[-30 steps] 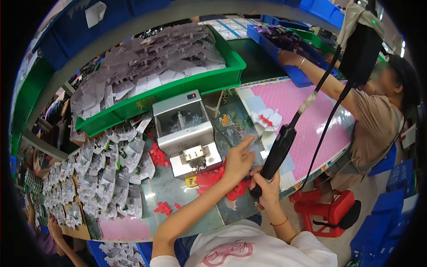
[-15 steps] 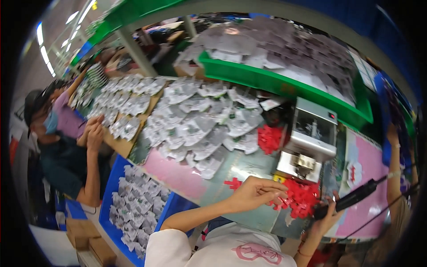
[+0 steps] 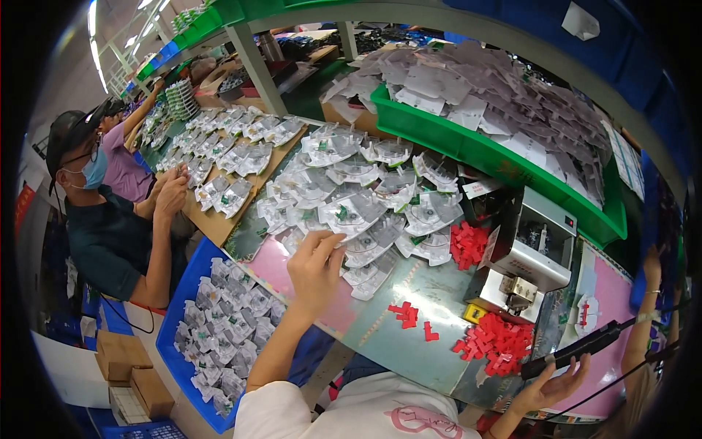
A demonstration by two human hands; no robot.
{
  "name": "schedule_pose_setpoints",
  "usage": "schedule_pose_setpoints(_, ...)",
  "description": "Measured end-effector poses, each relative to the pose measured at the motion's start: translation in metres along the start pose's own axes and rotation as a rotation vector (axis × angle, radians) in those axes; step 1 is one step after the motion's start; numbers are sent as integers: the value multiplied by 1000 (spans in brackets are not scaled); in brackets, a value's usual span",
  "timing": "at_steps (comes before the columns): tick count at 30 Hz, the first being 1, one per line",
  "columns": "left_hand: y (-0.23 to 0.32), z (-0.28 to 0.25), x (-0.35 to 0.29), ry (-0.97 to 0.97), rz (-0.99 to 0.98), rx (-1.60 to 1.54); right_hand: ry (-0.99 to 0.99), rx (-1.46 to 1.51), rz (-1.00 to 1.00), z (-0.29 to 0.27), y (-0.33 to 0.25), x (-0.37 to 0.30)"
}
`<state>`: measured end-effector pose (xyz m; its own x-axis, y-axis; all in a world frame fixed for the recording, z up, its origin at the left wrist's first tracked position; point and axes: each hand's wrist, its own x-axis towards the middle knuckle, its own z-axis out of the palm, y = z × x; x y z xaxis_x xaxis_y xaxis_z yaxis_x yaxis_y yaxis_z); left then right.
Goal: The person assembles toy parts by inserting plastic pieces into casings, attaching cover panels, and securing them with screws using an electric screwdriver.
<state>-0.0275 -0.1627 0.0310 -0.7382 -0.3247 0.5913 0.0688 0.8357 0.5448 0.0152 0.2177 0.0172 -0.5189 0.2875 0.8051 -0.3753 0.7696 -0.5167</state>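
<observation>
My left hand reaches over the near edge of a spread of clear plastic shells. Its fingers are bent and slightly apart, with the fingertips close to one shell; no held thing shows in it. My right hand is palm up with spread fingers, just below a black stick-shaped tool with a cable, and appears not to grip it. Left of that tool lies a heap of small red plastic pieces. A few loose red pieces lie between my hands.
A silver bench machine stands behind the red heap, beside a second red pile. A green bin of translucent sheets is at the back. A blue crate of clear parts sits at left. A co-worker works near a cardboard sheet.
My left hand has moved left and away from the red heap to the clear shells. My right hand has shifted lower right, its fingers now spread. The whole view has shifted slightly.
</observation>
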Motion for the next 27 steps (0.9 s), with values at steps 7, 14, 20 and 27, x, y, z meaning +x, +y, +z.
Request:
schedule_pose_setpoints(7,-33,11,-5,-47,111,123,-211,54,-42,9,-8,-6)
schedule_pose_setpoints(14,-25,7,-6,38,-53,-160,-279,129,-107,19,-19,-5)
schedule_pose_setpoints(20,16,-9,-27,82,160,-205,-487,318,8,34,-39,9)
schedule_pose_setpoints(27,73,10,-71,-154,321,-496,-819,1123,817,70,-52,26)
